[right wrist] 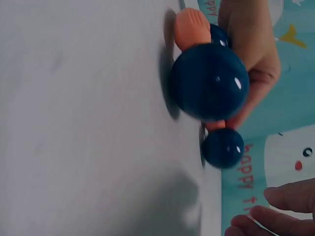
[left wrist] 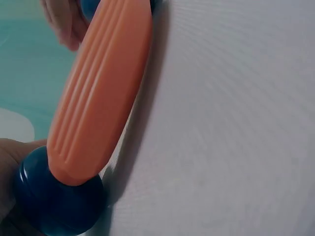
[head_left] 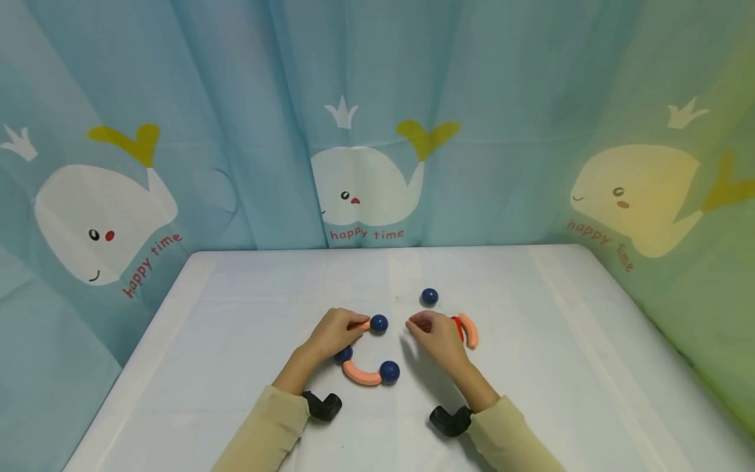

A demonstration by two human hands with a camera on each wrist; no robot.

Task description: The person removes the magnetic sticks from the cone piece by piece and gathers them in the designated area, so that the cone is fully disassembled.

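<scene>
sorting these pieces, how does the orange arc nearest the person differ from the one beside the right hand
The near arc has a blue ball at each end; the right arc shows none. In the head view the near arc bows toward the bottom, the right arc toward the right side. The right arc lies by a red piece; the near arc does not. Both are orange and curved.

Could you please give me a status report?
Left hand pinching ball-and-bar chain, its ends apart. Right hand apparently empty. Loose blue ball beyond right hand, not between hands.
</scene>
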